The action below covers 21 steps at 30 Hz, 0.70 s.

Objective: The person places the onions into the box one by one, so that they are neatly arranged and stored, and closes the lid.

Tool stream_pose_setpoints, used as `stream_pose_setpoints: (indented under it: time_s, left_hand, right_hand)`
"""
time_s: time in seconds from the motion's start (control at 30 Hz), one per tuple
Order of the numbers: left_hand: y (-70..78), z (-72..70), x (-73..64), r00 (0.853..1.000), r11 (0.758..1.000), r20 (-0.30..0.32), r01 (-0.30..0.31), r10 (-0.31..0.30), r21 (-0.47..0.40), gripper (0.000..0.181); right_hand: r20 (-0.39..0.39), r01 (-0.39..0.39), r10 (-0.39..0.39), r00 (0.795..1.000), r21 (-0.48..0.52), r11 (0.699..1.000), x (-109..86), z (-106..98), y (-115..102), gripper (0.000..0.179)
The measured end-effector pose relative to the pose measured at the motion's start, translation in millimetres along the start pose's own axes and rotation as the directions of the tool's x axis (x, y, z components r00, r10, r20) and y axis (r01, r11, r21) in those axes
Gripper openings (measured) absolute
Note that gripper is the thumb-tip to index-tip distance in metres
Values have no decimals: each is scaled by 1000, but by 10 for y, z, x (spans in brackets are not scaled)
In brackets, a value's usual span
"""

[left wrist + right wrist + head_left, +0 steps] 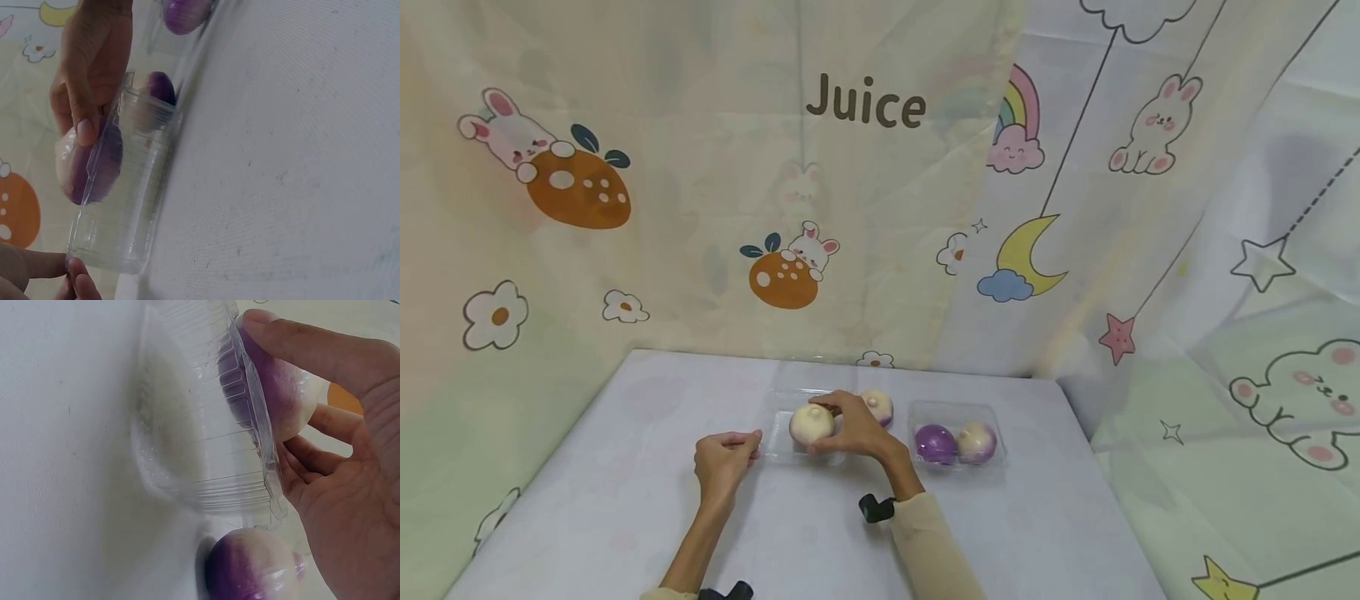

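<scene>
My right hand (859, 429) grips a purple-and-white turnip (812, 425) between thumb and fingers. That turnip (281, 394) is held at the rim of a clear plastic box (778, 452), its purple side partly below the rim. In the left wrist view, the thumb and fingers of my left hand (40, 275) pinch the edge of this box (125, 234). The same left hand (722, 467) is at the box's left side in the head view. Another turnip (877, 407) lies on the table just beyond my right hand, outside the box.
A second clear plastic box (958, 412) stands to the right with a purple turnip (936, 445) and a paler turnip (977, 442) in it. The white table (805, 542) meets printed curtains (700, 208) at the back and right.
</scene>
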<state>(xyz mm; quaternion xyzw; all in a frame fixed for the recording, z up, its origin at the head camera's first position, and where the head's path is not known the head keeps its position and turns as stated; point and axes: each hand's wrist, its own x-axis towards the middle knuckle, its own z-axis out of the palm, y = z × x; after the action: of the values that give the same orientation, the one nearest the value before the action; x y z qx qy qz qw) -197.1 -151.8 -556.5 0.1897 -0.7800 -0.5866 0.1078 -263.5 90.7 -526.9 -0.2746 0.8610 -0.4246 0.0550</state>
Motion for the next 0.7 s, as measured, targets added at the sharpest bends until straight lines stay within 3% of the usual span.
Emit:
stream_pose_setpoints:
  time_s: [0.7]
  left_hand:
    - [-12, -15, 16, 1000, 1000, 26, -10, 10, -5, 28]
  right_hand:
    - [45, -9, 9, 999, 7, 1000, 110, 85, 23, 76]
